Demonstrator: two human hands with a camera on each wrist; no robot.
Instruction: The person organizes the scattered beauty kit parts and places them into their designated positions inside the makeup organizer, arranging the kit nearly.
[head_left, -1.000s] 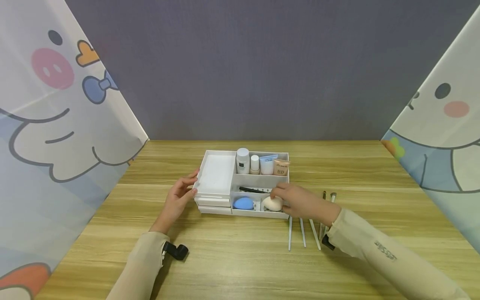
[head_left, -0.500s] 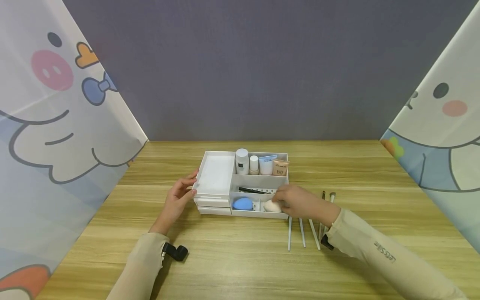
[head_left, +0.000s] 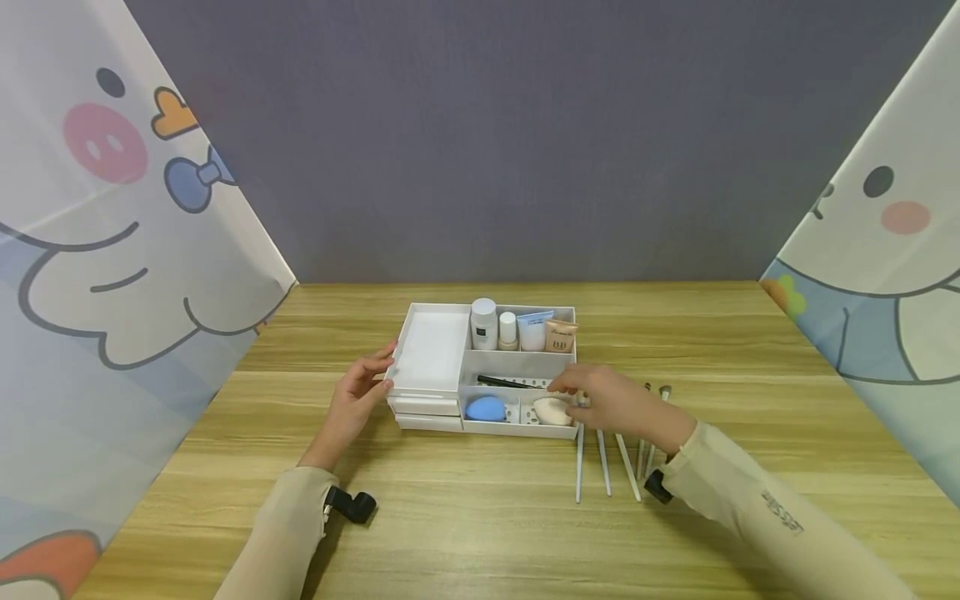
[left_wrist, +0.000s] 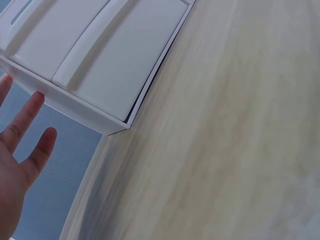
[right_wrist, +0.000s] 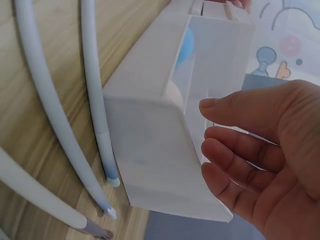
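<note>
My left hand (head_left: 356, 400) touches the left side of a white makeup organizer (head_left: 429, 346) with extended fingers. In the left wrist view the spread fingers (left_wrist: 26, 117) lie by the organizer's side, beside its drawer fronts. My right hand (head_left: 622, 404) hovers at the organizer's front right corner, fingers loosely bent and holding nothing. Just left of its fingertips, a cream makeup sponge (head_left: 551, 411) lies in the front right compartment. A blue makeup sponge (head_left: 486, 408) occupies the compartment beside it. Behind them lies a slim black pencil-like item (head_left: 504, 382).
At the organizer's back stand a white bottle (head_left: 484, 327), a small white-capped bottle (head_left: 507, 332), a light blue tube (head_left: 534, 332) and a tan BB tube (head_left: 560, 336). Several makeup brushes (head_left: 628, 468) lie on the wooden table (head_left: 480, 533) to the right, partly under my right arm.
My right hand has let go of the cream sponge, which now sits in its compartment, and has drawn slightly right. My left hand has stayed at the organizer.
</note>
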